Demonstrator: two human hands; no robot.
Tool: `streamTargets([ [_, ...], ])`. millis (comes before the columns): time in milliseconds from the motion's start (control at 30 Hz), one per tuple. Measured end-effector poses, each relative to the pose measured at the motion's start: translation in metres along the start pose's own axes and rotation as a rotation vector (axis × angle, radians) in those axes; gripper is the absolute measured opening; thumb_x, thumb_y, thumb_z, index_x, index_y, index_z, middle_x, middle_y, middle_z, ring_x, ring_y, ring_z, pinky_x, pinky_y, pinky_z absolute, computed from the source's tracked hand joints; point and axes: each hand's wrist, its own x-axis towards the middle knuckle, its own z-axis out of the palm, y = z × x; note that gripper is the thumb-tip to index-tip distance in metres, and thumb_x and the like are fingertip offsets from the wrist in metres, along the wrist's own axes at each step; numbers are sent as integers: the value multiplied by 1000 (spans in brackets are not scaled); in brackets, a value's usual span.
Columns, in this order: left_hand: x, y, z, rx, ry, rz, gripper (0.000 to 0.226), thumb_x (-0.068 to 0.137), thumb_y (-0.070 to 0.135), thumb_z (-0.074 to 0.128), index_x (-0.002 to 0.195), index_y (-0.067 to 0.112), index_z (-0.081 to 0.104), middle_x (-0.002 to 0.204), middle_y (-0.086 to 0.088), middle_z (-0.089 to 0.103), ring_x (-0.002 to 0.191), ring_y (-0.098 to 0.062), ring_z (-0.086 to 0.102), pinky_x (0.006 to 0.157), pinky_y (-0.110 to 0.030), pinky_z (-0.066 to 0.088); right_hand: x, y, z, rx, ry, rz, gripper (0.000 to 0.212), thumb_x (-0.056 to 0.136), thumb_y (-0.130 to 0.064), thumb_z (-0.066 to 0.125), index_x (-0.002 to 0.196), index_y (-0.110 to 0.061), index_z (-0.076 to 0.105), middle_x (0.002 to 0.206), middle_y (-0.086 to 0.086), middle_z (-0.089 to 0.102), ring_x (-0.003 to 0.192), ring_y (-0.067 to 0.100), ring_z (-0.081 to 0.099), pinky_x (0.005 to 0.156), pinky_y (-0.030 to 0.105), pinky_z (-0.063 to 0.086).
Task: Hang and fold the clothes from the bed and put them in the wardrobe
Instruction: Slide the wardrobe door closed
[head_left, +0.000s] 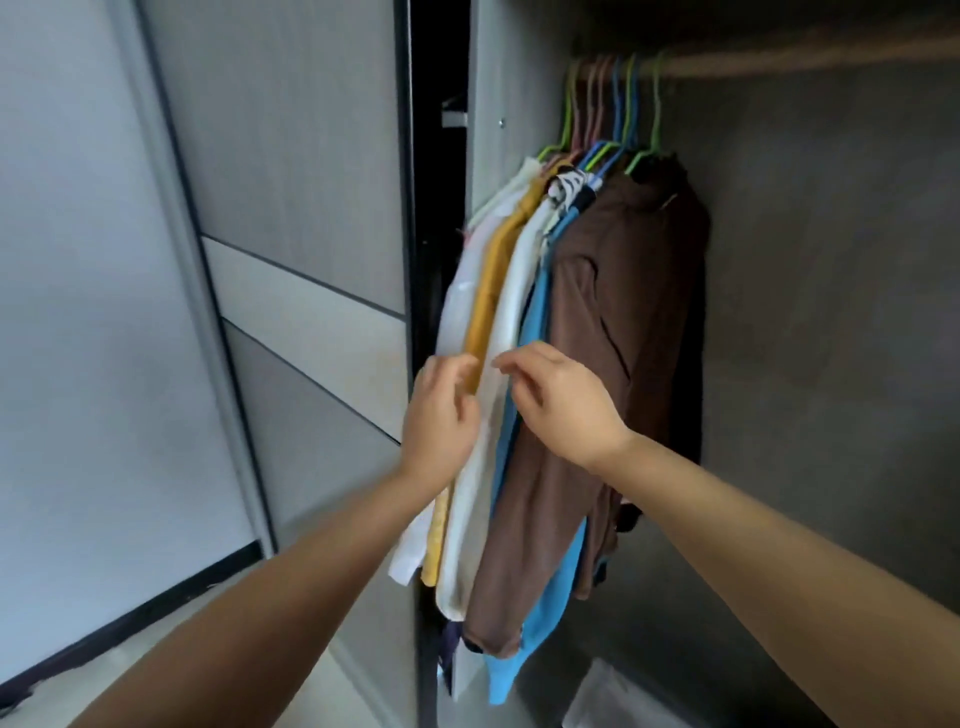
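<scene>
Several garments hang on coloured hangers (621, 109) from the wardrobe rail (779, 63): a white one (456, 304), a mustard one (491, 275), a cream one (511, 312), a blue one (540, 322) and a brown one (628, 291) at the right. My left hand (441, 415) is at the left side of the bunch, its fingers curled round the edge of the mustard garment. My right hand (563, 402) lies over the cream and blue garments, with loosely bent fingertips touching the cream one. Both hands are at mid-height of the clothes.
The grey sliding wardrobe door (291, 208) stands to the left of the opening, with a pale wall (78, 312) beyond it. A white object (597, 693) lies on the wardrobe floor under the clothes. The grey back panel (831, 312) is to the right of the clothes.
</scene>
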Motion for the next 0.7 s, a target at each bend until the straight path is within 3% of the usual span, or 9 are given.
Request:
streamTargets([
  [133, 30, -38, -22, -44, 97, -312, 47, 86, -4, 49, 131, 6, 44, 127, -11, 43, 116, -22, 46, 98, -22, 36, 68, -21, 35, 78, -43, 96, 44, 96, -18, 51, 139, -16, 43, 130, 5, 51, 111, 19, 56, 90, 39, 48],
  [200, 40, -57, -28, -92, -2, -480, 47, 91, 0, 47, 136, 10, 39, 132, -10, 39, 119, -22, 45, 100, -29, 40, 99, -31, 53, 138, -86, 208, 64, 96, -27, 55, 150, -19, 21, 144, 9, 37, 127, 22, 45, 102, 36, 42],
  [267, 45, -72, -33, -153, -179, -539, 39, 91, -1, 43, 127, 16, 43, 124, -7, 49, 112, -22, 51, 87, -23, 44, 125, -41, 73, 182, -42, 314, 78, 94, -31, 58, 153, -20, 8, 148, 14, 31, 133, 28, 40, 107, 37, 35],
  [333, 49, -85, -34, -166, -321, -488, 35, 88, -5, 40, 112, 19, 44, 98, 3, 55, 99, -20, 57, 64, -9, 42, 146, -46, 90, 159, 88, 407, 82, 93, -31, 60, 153, -18, 6, 147, 16, 33, 129, 32, 43, 103, 38, 39],
  [400, 51, -97, -36, -161, -418, -455, 42, 87, -4, 41, 123, 17, 43, 93, 11, 48, 90, -9, 54, 53, -3, 39, 158, -46, 100, 139, 194, 479, 78, 94, -28, 58, 153, -18, 8, 144, 16, 35, 122, 32, 49, 94, 38, 45],
  [500, 58, -111, -37, -149, -479, -462, 54, 86, -2, 39, 137, 16, 34, 112, 0, 45, 99, -13, 49, 60, -12, 41, 165, -42, 110, 78, 249, 499, 72, 95, -26, 55, 152, -19, 11, 139, 15, 37, 115, 32, 52, 87, 37, 48],
  [600, 61, -110, -32, -197, -456, -495, 58, 80, -9, 35, 135, 12, 34, 126, -10, 42, 111, -21, 48, 83, -29, 48, 166, -44, 115, -16, 252, 512, 73, 94, -25, 56, 152, -21, 11, 133, 15, 38, 98, 29, 56, 79, 38, 52],
  [700, 55, -106, -29, -194, -469, -539, 61, 79, -8, 33, 136, 13, 33, 128, -10, 40, 113, -23, 47, 85, -31, 44, 167, -48, 119, -60, 267, 565, 71, 93, -22, 54, 150, -17, 14, 129, 16, 39, 76, 25, 53, 61, 34, 47],
])
